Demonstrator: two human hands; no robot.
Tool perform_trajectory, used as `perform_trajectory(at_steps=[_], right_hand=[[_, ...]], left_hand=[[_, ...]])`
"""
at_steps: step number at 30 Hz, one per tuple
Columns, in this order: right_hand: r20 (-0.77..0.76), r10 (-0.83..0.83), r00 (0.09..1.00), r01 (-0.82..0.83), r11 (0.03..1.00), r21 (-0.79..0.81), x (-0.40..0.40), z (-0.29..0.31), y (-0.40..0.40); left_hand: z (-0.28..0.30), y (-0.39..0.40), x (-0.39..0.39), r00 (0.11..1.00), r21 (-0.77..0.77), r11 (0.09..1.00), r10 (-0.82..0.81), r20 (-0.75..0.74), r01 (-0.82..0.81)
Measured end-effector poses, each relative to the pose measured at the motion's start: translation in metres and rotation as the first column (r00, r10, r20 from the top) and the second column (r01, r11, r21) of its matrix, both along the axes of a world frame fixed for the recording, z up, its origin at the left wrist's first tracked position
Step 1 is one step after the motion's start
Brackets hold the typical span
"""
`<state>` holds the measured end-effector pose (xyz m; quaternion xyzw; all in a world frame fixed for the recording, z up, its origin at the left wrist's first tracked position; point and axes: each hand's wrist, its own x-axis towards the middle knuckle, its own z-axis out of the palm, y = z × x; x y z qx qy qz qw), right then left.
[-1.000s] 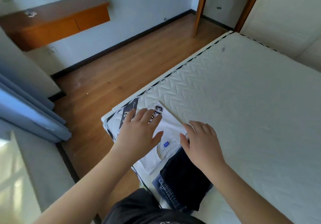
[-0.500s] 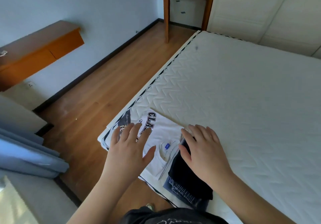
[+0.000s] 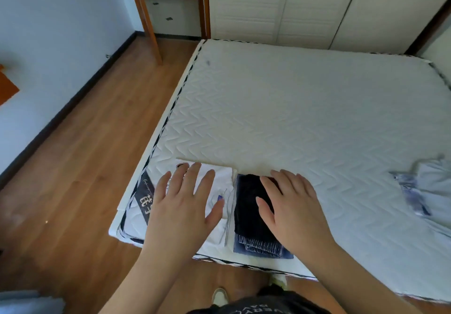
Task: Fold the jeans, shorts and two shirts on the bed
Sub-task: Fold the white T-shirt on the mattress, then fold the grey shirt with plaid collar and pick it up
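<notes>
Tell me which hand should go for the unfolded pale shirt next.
Probably the right hand. It lies open over the dark folded pile, on the side toward the crumpled pale shirt at the mattress's right edge. The left hand lies over the folded white shirt, farther off.

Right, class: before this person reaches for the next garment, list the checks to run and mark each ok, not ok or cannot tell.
1. Left hand free, fingers straight over the folded white shirt: ok.
2. Right hand free, flat on the dark folded pile: ok.
3. Denim folded under the dark piece: ok.
4. Everything folded: not ok, the pale garment lies crumpled at the right.
5. Mattress has space: ok.
6. Which garment the dark piece is: cannot tell.
</notes>
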<state>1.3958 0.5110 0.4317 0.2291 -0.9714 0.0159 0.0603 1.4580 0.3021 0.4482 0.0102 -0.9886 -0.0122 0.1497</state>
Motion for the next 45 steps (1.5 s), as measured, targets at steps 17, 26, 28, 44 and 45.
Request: perform_trajectory(at_steps=[17, 26, 28, 44, 45], right_hand=[[-0.143, -0.612, 0.778, 0.605, 0.791, -0.092, 0.084, 0.012, 0.201], [-0.13, -0.747, 0.651, 0.738, 0.664, -0.118, 0.117, 0.011, 0.337], [-0.128, -0.764, 0.632, 0.753, 0.645, -0.13, 0.12, 0.01, 0.357], [-0.144, -0.854, 0.5, 0.858, 0.511, -0.049, 0.084, 0.012, 0.472], [-0.138, -0.864, 0.484, 0.869, 0.493, -0.034, 0.083, 0.013, 0.478]], left_hand=[[0.012, 0.19, -0.059, 0.751, 0.01, 0.753, -0.658, 0.056, 0.658], [0.024, 0.346, -0.067, 0.588, -0.014, 0.588, -0.808, 0.034, 0.809], [0.026, 0.372, -0.068, 0.569, -0.014, 0.569, -0.822, 0.033, 0.822], [0.022, 0.53, -0.16, 0.333, -0.023, 0.332, -0.942, 0.034, 0.943], [0.022, 0.54, -0.167, 0.309, -0.034, 0.308, -0.95, 0.046, 0.951]])
